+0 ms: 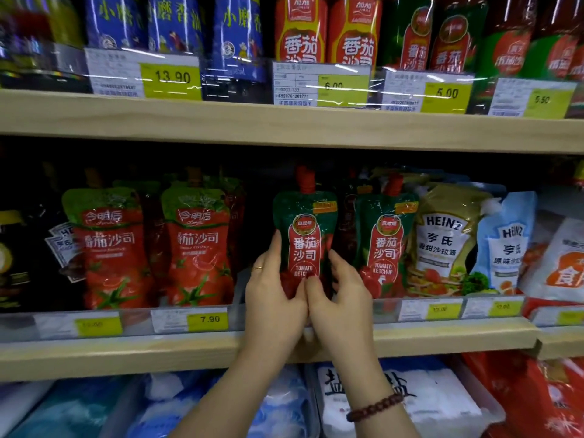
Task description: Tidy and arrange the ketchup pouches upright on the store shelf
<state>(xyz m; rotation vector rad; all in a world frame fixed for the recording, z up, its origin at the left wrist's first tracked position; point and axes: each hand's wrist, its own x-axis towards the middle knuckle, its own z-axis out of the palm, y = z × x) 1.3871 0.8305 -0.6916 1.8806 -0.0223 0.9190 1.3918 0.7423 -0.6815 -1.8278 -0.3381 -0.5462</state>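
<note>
Head view. Both hands are raised to the middle shelf (284,343) of a store display. The left hand (273,298) and right hand (343,298) together form the grip on one green-and-red ketchup pouch (305,235), clamped on its lower half: left fingers along the pouch's left edge, right fingers (336,263) along its right edge, thumbs meeting on the front near the bottom. The pouch stands upright with its red spout cap (306,180) on top, label facing outward. Whether its base touches the shelf cannot be told, since the hands cover it.

Just right of the grip stands a second pouch of the same design (384,241), upright, close beside the held one. Further right are a Heinz salad-dressing pouch (442,238) and a blue Heinz pouch (505,245), the latter leaning. Left of the grip, separated from it by a dark gap, two red pouches with green tops (196,245) stand side by side. A yellow price tag reading 7.90 (207,319) sits on the shelf edge, below and left of the grip.

The left hand wears a ring (258,268); the right wrist carries a beaded bracelet (374,407). Above the grip, the upper shelf holds bottles and price tags; below it lie salt bags (410,393).
</note>
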